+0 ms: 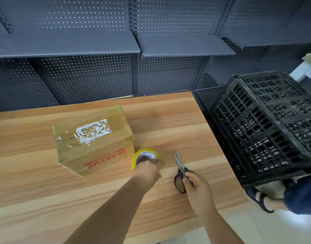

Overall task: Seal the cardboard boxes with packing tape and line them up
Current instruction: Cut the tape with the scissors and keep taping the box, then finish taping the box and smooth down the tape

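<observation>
A brown cardboard box (91, 136), glossy with clear tape, sits left of centre on the wooden table (168, 117), its long axis running left to right and its right end turned slightly far. Bare wood lies left and near. The left hand (147, 170) grips a yellow tape roll (146, 154) touching the box's near-right corner. The right hand (197, 188) pinches dark-handled scissors (179, 166), blades pointing far. A black plastic crate (267, 131) stands beyond the table's right edge.
</observation>
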The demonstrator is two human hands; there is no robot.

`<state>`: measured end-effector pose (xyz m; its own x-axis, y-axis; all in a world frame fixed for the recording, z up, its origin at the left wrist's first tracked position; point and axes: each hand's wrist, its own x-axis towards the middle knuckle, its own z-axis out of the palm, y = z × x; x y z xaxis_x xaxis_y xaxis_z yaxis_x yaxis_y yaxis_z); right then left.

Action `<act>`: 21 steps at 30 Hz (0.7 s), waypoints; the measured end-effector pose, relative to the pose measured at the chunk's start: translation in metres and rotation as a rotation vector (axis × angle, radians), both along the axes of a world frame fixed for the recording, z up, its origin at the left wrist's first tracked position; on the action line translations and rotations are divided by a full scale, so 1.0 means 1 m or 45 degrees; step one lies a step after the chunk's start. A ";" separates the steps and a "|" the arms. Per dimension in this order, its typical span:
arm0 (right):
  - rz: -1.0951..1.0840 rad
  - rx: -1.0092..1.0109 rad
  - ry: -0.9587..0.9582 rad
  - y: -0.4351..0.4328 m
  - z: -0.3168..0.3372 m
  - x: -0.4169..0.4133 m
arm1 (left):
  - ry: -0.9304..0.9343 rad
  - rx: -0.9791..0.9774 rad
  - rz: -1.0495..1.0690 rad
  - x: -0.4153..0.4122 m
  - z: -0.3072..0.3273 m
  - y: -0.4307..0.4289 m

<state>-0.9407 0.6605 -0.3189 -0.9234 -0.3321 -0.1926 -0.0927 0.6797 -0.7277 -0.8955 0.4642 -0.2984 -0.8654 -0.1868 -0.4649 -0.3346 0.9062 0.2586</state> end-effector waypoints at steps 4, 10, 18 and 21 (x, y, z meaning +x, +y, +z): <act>-0.067 -0.143 -0.129 -0.015 0.003 -0.005 | 0.098 -0.118 -0.080 0.010 -0.006 -0.002; -0.051 -0.243 -0.038 -0.065 0.034 0.000 | 0.621 -0.027 -0.057 0.073 -0.010 -0.008; 0.498 -0.120 -0.275 -0.183 0.057 0.060 | 1.031 0.251 0.988 0.217 -0.008 -0.067; 0.664 -0.108 -0.440 -0.212 0.058 0.083 | 1.062 0.429 1.355 0.230 0.016 -0.093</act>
